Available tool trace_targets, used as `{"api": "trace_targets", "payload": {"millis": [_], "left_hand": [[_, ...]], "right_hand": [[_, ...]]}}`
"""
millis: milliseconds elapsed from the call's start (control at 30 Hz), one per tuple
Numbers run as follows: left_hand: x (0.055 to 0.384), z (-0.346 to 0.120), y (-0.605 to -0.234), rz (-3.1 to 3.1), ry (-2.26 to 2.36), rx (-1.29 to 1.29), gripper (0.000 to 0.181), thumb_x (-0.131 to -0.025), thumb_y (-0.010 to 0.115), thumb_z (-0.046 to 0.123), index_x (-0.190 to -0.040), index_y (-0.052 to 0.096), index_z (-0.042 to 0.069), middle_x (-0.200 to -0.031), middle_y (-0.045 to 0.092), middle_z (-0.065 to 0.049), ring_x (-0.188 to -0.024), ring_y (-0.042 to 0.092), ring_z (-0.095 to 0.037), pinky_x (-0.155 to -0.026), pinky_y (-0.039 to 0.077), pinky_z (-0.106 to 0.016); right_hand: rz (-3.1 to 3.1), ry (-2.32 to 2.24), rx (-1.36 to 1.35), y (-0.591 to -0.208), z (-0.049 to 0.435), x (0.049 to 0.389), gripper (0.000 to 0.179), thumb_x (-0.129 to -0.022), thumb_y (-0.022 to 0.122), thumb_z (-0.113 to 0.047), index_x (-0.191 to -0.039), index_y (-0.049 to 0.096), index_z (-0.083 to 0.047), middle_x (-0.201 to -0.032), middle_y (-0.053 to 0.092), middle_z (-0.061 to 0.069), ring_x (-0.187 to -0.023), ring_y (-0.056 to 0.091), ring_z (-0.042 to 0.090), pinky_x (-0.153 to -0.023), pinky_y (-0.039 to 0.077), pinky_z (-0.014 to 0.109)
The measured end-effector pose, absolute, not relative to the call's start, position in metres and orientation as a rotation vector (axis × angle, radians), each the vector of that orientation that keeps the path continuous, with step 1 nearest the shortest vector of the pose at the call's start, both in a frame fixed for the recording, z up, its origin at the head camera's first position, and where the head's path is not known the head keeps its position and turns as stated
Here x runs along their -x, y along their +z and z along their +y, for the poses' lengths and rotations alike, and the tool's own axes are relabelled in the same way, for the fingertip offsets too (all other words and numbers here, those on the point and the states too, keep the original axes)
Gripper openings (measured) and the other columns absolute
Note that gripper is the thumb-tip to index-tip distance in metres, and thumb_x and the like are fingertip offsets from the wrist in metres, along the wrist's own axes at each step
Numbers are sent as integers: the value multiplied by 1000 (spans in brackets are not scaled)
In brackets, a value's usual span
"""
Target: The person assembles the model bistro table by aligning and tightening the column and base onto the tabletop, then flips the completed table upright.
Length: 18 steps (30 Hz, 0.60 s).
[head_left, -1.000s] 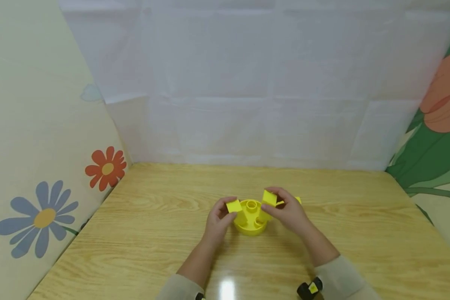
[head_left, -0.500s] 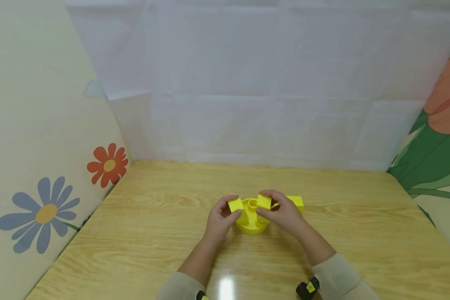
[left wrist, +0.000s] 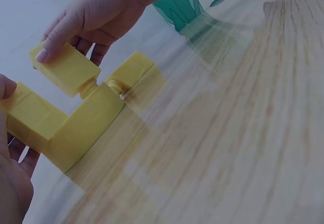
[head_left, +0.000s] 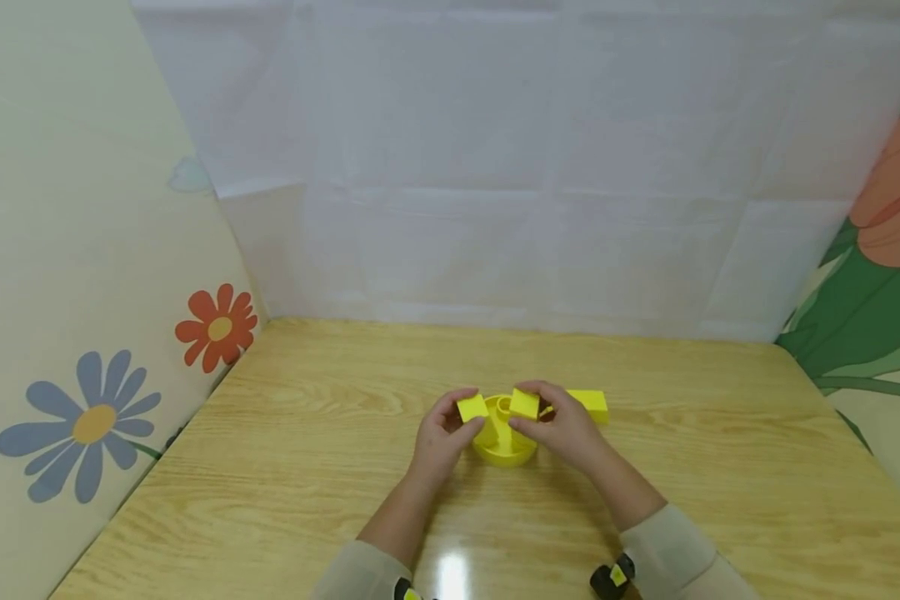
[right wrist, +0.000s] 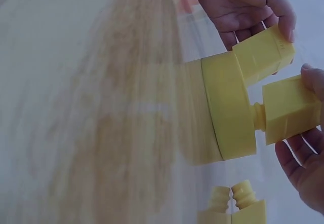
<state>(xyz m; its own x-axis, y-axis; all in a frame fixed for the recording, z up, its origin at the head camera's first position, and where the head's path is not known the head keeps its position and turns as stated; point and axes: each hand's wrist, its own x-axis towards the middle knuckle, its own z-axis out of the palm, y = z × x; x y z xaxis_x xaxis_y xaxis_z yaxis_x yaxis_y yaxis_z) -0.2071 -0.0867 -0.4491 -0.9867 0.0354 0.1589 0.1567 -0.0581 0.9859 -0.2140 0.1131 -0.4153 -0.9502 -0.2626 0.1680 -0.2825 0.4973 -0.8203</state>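
Note:
A round yellow plastic base (head_left: pixel 504 456) with raised ring sockets sits on the table. My left hand (head_left: pixel 437 442) grips a tapered yellow block (head_left: pixel 472 407), which meets the base's left side and leans outward; no thread shows there. On the base's right side, my right hand (head_left: pixel 570 427) holds a similar block (head_left: pixel 525 403) between thumb and fingers. Its threaded neck (right wrist: pixel 259 116) shows in the right wrist view, with the end at the base's socket side. How deep the thread sits is hidden.
More yellow blocks (head_left: pixel 591 405) lie on the wooden table (head_left: pixel 285 467) just right of the base, partly behind my right hand. Their threaded ends (right wrist: pixel 244 193) show in the right wrist view. A white sheet (head_left: pixel 450 208) hangs at the table's back edge.
My right hand has moved slightly left with its block, lower and closer over the base, uncovering more of the blocks lying at right. My left hand keeps its grip almost unmoved.

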Motion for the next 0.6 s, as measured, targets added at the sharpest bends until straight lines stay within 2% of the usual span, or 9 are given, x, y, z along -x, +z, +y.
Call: {"api": "trace_targets", "payload": {"millis": [300,467,600], "left_hand": [[207,-87,-449,-2064,-2216,224,41,-85,65,-7,-126,57,-7,-117,62,-20,-94,59,-5,-83,50,-16],[207,-87,-449,-2063,-2205,242,40,-86,64,-5,-125,57,-7,-114,63,-17,-93,59,-5,-83,50,-16],[207,-87,-450,-2065,-2213,222,39,-85,65,-5,-124,59,-5,-116,62,-17,-94,59,-6,-83,51,-16]], "right_hand": [[-2668,1443,-607,-414,118,209,40,-94,60,-14,-133,58,-7,-125,60,14,-97,55,19,-85,53,34],[-2711,1416,-633,-414,119,212,44,-97,58,-17,-140,54,-12,-132,57,13,-98,53,17,-83,49,28],[-2734,1439,-623,-414,119,214,44,-97,60,-22,-139,53,-13,-132,57,12,-97,51,17,-82,46,29]]}}
